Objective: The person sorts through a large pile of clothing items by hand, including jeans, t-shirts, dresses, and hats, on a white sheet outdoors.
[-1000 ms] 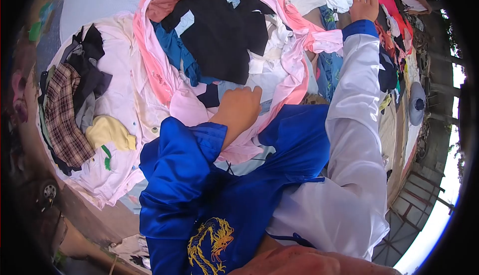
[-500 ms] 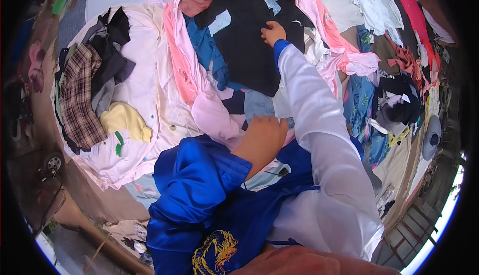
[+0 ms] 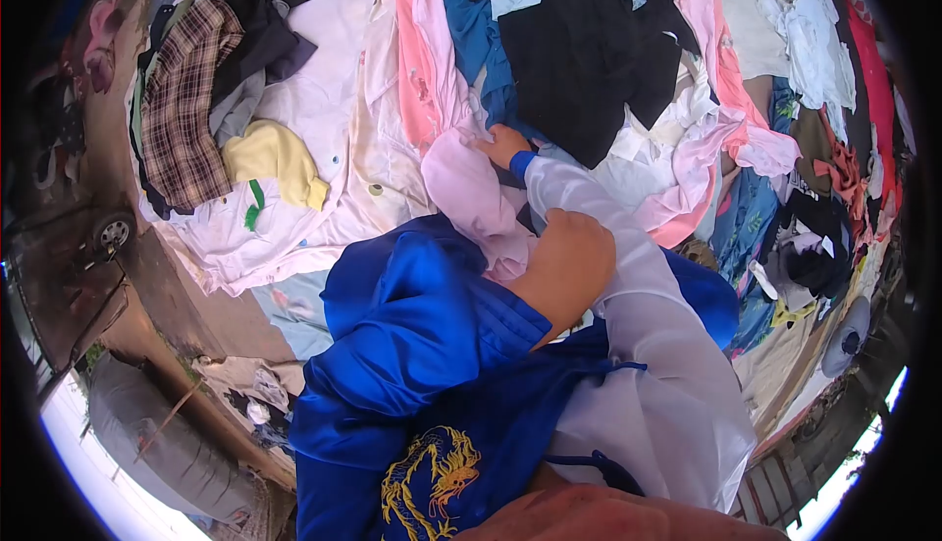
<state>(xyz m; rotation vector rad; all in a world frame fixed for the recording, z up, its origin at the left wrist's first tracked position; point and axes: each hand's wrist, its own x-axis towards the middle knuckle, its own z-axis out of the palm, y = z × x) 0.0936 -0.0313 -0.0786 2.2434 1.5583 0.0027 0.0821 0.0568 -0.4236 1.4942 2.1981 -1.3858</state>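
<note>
My right hand, on the arm with the white sleeve and blue cuff, reaches across to the pink cloth. Its fingers are closed at the cloth's upper edge, beside a teal-blue garment. My left hand, below the blue sleeve, is bent at the wrist close to my right forearm. Only its back shows; the fingers are hidden. Right of the pink cloth and above my hands lies a black shirt, spread out with a pale patch of cloth at its upper left.
On the left, a brown plaid garment, a yellow garment and dark clothes lie on a pale pink sheet. White clothes and a dark pile lie to the right. A wheel shows at the far left.
My right hand has left the black shirt and come down and left to the pink cloth. My left hand has shifted right, its fingers now out of sight. The view has tilted downward.
</note>
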